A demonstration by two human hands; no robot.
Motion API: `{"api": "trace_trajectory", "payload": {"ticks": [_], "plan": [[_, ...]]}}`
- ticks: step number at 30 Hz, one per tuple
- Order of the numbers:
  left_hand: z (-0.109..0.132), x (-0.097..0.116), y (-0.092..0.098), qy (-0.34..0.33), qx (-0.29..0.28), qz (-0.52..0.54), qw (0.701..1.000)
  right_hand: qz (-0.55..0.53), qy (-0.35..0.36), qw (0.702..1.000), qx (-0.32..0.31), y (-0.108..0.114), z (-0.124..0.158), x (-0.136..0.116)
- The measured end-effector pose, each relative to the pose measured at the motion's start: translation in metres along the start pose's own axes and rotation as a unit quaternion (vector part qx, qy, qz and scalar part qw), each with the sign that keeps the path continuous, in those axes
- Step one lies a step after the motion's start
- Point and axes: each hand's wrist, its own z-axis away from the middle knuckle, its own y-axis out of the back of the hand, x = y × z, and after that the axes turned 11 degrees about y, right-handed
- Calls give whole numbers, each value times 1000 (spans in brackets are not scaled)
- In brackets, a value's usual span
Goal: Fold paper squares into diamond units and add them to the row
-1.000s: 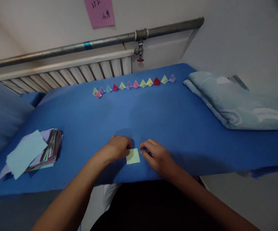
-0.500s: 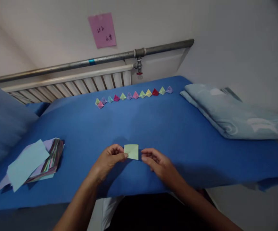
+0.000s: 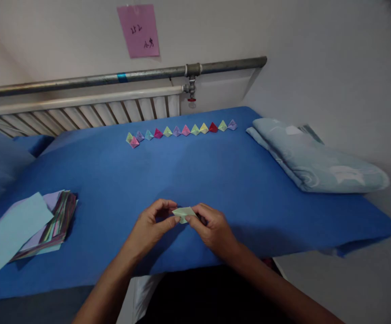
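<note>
A small piece of light green folded paper [image 3: 184, 213] is held between both hands, just above the blue-covered surface. My left hand [image 3: 154, 226] pinches its left end between thumb and fingers. My right hand [image 3: 215, 227] is closed on its right side, thumb on the near face and fingers behind. The paper looks tilted and partly bent, and its right part is hidden by my right fingers. Beyond the hands, a row of small folded paper pieces [image 3: 186, 130] in several colours runs across the far part of the surface.
A stack of coloured paper sheets [image 3: 16, 225] lies at the left, a light blue one on top. A folded pale blanket [image 3: 317, 157] rests at the right. Behind the blue cloth [image 3: 114, 180] are a radiator [image 3: 107, 108], a metal pipe [image 3: 80, 83] and a wall.
My right hand has moved left and taken hold of the green paper, which was flat and facing me in my left hand. The paper is now tilted and bent. The view has shifted slightly right.
</note>
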Motion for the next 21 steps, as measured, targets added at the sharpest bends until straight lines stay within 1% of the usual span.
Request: {"api": "trace_trajectory", "payload": {"ticks": [2, 4, 5, 7, 10, 12, 14, 17, 21], "plan": [[-2, 4, 4, -81, 0, -124, 989, 79, 97, 992, -20, 2, -1, 2], [-4, 4, 5, -166, 1, -232, 959, 137, 172, 974, -51, 4, -2, 4], [-5, 2, 4, -204, 9, -273, 940, 166, 196, 964, -64, 5, -3, 5], [-5, -5, 1, -266, 42, -333, 904, 219, 221, 947, -75, 6, -3, 7], [-2, -19, -7, -325, 103, -379, 860, 258, 239, 935, -48, 8, 1, 10], [2, -27, -13, -344, 138, -385, 845, 263, 254, 931, -18, 9, 5, 11], [5, -33, -18, -348, 164, -378, 842, 265, 262, 928, 1, 10, 10, 11], [8, -37, -22, -338, 181, -369, 847, 268, 255, 929, -9, 11, 15, 12], [10, -42, -23, -316, 192, -390, 844, 269, 253, 928, -44, 10, 18, 17]]}}
